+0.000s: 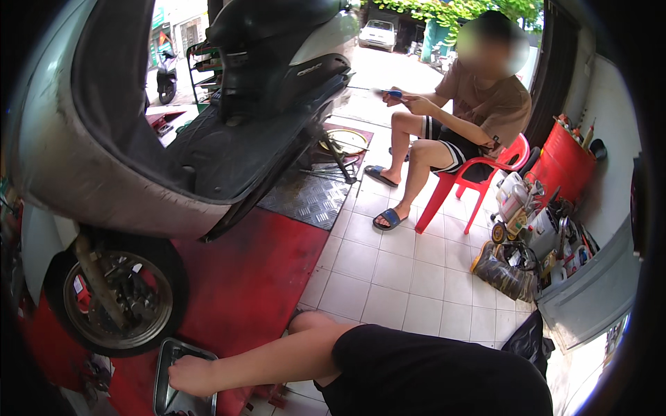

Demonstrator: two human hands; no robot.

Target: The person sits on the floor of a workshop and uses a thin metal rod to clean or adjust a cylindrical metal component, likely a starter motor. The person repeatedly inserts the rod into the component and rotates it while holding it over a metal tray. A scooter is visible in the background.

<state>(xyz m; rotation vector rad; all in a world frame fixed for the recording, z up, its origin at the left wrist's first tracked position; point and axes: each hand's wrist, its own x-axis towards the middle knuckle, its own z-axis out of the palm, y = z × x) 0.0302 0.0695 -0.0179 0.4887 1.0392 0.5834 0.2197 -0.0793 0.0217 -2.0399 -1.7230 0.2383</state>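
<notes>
My right hand (192, 376) reaches in from the lower right, its bare forearm crossing the red platform. Its fingers are curled closed over a shallow metal tray (163, 360). What they hold, if anything, is hidden from this side. A thin, pale shape in the tray lies just below the hand. The tray rests beside the front wheel (173, 298) of a grey and black scooter (139, 201). My left hand does not show.
The scooter stands on a red platform (257, 263) with a metal tread plate (312, 197). A person (492, 104) sits on a red plastic chair (444, 191), holding something blue. Bottles and a red drum (565, 163) line the right wall. A black bag (531, 340) lies nearby.
</notes>
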